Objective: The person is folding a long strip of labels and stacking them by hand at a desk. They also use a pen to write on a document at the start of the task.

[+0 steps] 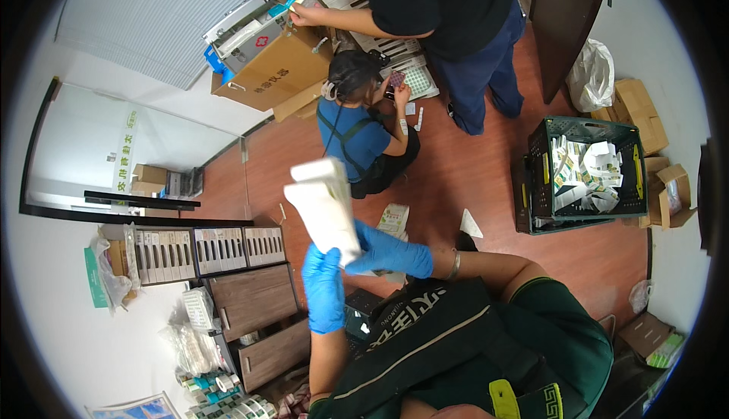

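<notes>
A white paper-like packet [323,210], blurred at its upper end, stands up between my two hands in front of my body. My left hand [324,286], in a blue glove, is closed on its lower left edge. From the right, my right hand [389,250], also gloved in blue, grips the packet's lower right side, its fingertips partly hidden behind it. Beyond the hands, a white printed packet [393,220] lies on the floor. A dark crate [363,314] shows partly beside my apron.
One person in blue [357,134] crouches ahead; another in black [471,39] bends over a large cardboard box [277,70]. Right stands a dark crate [541,172] of small cartons. Left are wooden cabinets [250,301]. A white paper piece [471,224] lies on the floor.
</notes>
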Demonstrator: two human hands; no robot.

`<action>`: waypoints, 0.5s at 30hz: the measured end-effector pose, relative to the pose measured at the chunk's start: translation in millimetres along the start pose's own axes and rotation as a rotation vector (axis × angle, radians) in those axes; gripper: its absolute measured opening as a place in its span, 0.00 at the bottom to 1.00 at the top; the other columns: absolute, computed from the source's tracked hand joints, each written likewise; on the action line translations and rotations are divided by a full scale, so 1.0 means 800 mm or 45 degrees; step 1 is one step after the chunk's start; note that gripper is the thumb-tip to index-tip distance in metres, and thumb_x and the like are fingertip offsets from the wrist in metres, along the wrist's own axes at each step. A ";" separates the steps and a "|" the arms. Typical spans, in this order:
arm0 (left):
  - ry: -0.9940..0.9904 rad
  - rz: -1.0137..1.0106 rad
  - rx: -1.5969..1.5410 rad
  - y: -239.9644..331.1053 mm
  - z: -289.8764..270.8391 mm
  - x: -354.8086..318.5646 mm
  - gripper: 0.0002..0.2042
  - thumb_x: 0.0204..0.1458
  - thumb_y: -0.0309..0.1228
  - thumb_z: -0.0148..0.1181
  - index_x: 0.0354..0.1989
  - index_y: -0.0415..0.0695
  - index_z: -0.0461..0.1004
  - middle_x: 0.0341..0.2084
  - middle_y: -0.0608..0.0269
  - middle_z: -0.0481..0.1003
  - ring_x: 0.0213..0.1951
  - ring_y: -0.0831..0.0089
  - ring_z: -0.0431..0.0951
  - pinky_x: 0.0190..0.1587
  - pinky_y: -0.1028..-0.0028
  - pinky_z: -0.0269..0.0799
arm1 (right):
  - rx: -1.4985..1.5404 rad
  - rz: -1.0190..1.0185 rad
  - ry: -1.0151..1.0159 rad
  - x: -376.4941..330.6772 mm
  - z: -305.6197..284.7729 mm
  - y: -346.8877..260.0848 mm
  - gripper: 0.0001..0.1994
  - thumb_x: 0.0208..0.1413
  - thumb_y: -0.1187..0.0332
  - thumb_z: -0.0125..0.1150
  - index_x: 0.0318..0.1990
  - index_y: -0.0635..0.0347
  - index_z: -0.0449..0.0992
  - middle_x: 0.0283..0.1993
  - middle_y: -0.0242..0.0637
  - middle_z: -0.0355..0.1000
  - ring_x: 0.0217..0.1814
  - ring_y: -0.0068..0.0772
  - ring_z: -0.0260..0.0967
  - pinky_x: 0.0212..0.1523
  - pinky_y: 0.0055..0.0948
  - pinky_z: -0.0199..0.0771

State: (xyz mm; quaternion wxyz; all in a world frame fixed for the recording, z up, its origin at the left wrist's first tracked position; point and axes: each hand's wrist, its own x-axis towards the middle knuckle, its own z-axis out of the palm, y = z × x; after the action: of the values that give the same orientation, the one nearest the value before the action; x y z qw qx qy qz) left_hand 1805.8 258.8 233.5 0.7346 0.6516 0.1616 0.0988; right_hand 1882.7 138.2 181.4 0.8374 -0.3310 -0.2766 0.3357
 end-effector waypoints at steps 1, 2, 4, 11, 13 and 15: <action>0.064 0.063 -0.008 0.014 0.004 0.001 0.16 0.56 0.28 0.56 0.52 0.37 0.70 0.46 0.59 0.74 0.46 0.70 0.74 0.53 0.70 0.68 | -0.100 0.073 -0.042 -0.008 0.011 -0.008 0.37 0.50 0.67 0.68 0.66 0.61 0.55 0.65 0.36 0.57 0.63 0.25 0.54 0.62 0.30 0.59; 0.082 0.115 -0.040 0.030 0.014 0.002 0.16 0.57 0.28 0.56 0.53 0.37 0.69 0.44 0.58 0.75 0.45 0.68 0.75 0.51 0.69 0.70 | -0.201 0.046 0.003 -0.014 0.022 0.001 0.31 0.53 0.68 0.65 0.63 0.60 0.59 0.60 0.36 0.64 0.60 0.27 0.60 0.60 0.30 0.61; 0.068 0.088 -0.056 0.050 0.018 0.003 0.16 0.57 0.27 0.56 0.53 0.37 0.69 0.44 0.56 0.75 0.44 0.67 0.76 0.49 0.68 0.72 | -0.390 0.369 -0.116 -0.011 0.013 -0.009 0.27 0.54 0.70 0.62 0.62 0.58 0.63 0.56 0.36 0.68 0.57 0.29 0.64 0.59 0.31 0.62; -0.008 0.417 -0.261 0.147 0.028 -0.013 0.21 0.51 0.23 0.58 0.56 0.39 0.67 0.41 0.58 0.73 0.40 0.65 0.74 0.40 0.64 0.74 | -0.766 -0.140 -0.208 0.014 -0.011 -0.006 0.26 0.52 0.74 0.59 0.61 0.57 0.65 0.52 0.45 0.71 0.54 0.38 0.70 0.54 0.35 0.68; 0.287 0.509 -0.161 0.167 0.050 -0.018 0.15 0.52 0.29 0.60 0.47 0.39 0.69 0.30 0.67 0.66 0.29 0.76 0.64 0.31 0.76 0.60 | -0.768 -0.126 -0.240 0.016 -0.002 -0.033 0.30 0.50 0.73 0.63 0.63 0.58 0.62 0.56 0.47 0.69 0.56 0.41 0.69 0.56 0.35 0.67; 0.186 0.548 -0.121 0.182 0.040 -0.016 0.14 0.51 0.31 0.61 0.43 0.39 0.70 0.28 0.68 0.64 0.28 0.77 0.63 0.31 0.77 0.59 | -0.628 -0.182 -0.333 0.018 0.001 -0.041 0.43 0.45 0.71 0.68 0.68 0.49 0.50 0.57 0.46 0.67 0.58 0.45 0.66 0.59 0.38 0.66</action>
State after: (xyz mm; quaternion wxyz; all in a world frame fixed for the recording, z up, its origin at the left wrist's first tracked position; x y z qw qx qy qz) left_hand 1815.3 243.4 382.1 0.7127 0.6268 0.0668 0.3078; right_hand 1903.8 131.1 209.9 0.7103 -0.4585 -0.4781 0.2382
